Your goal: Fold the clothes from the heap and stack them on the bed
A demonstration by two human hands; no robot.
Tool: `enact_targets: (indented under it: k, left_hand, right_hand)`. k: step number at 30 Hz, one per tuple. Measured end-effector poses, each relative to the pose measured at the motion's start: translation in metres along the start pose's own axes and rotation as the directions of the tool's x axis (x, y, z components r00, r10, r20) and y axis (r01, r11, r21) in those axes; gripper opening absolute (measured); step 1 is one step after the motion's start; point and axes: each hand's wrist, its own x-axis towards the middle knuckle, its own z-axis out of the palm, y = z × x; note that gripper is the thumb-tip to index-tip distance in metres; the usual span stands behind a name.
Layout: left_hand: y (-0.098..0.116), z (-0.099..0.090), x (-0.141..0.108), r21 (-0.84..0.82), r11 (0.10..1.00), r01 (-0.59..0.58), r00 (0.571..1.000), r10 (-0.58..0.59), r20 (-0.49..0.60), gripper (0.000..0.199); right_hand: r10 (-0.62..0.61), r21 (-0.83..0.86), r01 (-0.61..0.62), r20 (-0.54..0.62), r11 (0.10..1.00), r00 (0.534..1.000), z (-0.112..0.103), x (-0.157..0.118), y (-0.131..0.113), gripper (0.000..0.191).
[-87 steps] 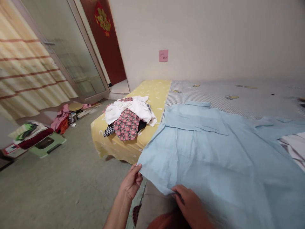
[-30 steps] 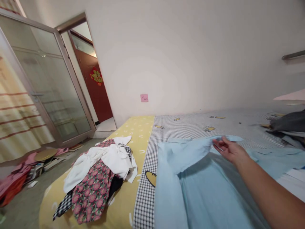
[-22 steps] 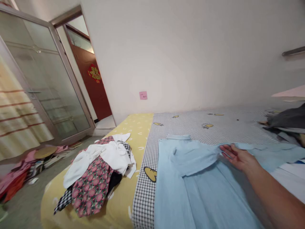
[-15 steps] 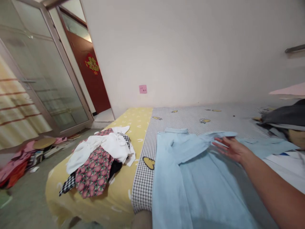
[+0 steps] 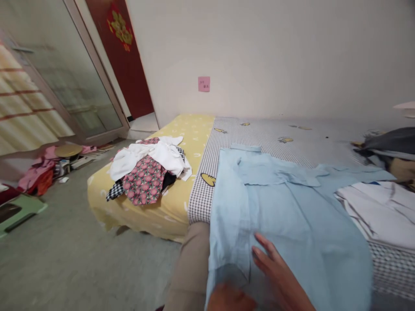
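A light blue garment (image 5: 285,211) lies spread on the bed, one sleeve folded across its upper part and the other stretched to the right. Over the garment's lower part is my right hand (image 5: 275,268), its fingers apart and nothing held in them. My left hand (image 5: 230,298) is at the bottom edge of the view, by the garment's lower left part; it is blurred and its fingers are not clear.
A heap of clothes (image 5: 145,172) sits on the yellow part of the bed (image 5: 136,220). Folded white clothes (image 5: 382,211) and dark clothes (image 5: 392,147) lie at the right. A green stool (image 5: 26,209) stands on the floor at far left.
My right hand has let go of the sleeve end and moved down and left to the garment's lower part. My left hand has come into view. The camera has tilted down.
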Motion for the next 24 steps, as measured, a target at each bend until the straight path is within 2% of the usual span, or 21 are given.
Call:
enact_targets:
  k: [2,3,5,7,9,11,13,15,17,18,21,24]
  left_hand:
    - [-0.007,-0.022,-0.019,-0.066,0.993,0.100,0.981,-0.110,-0.160,0.030]
    - [-0.012,-0.036,-0.027,-0.122,0.979,0.161,0.946,-0.188,-0.263,0.036]
    - [-0.025,-0.062,-0.036,-0.261,0.938,0.230,0.837,-0.327,-0.440,0.042]
    - [-0.040,-0.083,-0.035,-0.346,0.909,0.231,0.750,-0.393,-0.532,0.041]
    - [-0.053,-0.098,-0.024,-0.351,0.897,0.269,0.699,-0.433,-0.569,0.038]
    - [-0.059,-0.111,-0.007,-0.300,0.893,0.336,0.708,-0.449,-0.545,0.037]
    - [-0.055,-0.123,0.012,-0.227,0.892,0.392,0.759,-0.452,-0.469,0.040]
    - [-0.045,-0.132,0.028,-0.159,0.893,0.421,0.814,-0.449,-0.368,0.040]
    - [-0.033,-0.135,0.040,-0.101,0.885,0.454,0.837,-0.463,-0.291,0.040]
    - [-0.028,-0.134,0.045,-0.079,0.879,0.471,0.838,-0.474,-0.269,0.041]
    - [-0.021,-0.127,0.055,-0.046,0.853,0.519,0.826,-0.515,-0.229,0.045]
    - [-0.023,-0.119,0.061,-0.045,0.823,0.566,0.800,-0.561,-0.212,0.043]
  right_hand:
    - [0.006,0.032,-0.005,-0.012,0.999,1.000,0.009,-0.006,0.006,0.078]
    - [0.009,0.039,-0.008,-0.028,0.999,1.000,0.012,-0.006,0.006,0.077]
    - [0.014,-0.004,-0.015,-0.077,1.000,0.997,0.017,0.001,0.008,0.075]
    - [0.003,-0.102,-0.015,-0.116,0.995,0.993,0.021,0.013,0.011,0.071]
    - [-0.053,-0.214,0.029,-0.110,0.976,0.993,0.024,0.028,0.015,0.061]
    - [-0.135,-0.293,0.105,-0.085,0.950,0.987,0.027,0.041,0.019,0.048]
    - [-0.231,-0.344,0.189,-0.087,0.920,0.969,0.030,0.050,0.023,0.036]
    - [-0.351,-0.381,0.279,-0.134,0.882,0.927,0.032,0.055,0.027,0.032]
    - [-0.442,-0.392,0.340,-0.207,0.855,0.873,0.035,0.057,0.033,0.038]
    - [-0.444,-0.366,0.344,-0.235,0.865,0.865,0.036,0.057,0.037,0.044]
    - [-0.325,-0.198,0.279,-0.256,0.940,0.911,0.041,0.051,0.043,0.060]
    - [-0.283,-0.090,0.269,-0.246,0.959,0.927,0.043,0.039,0.042,0.060]
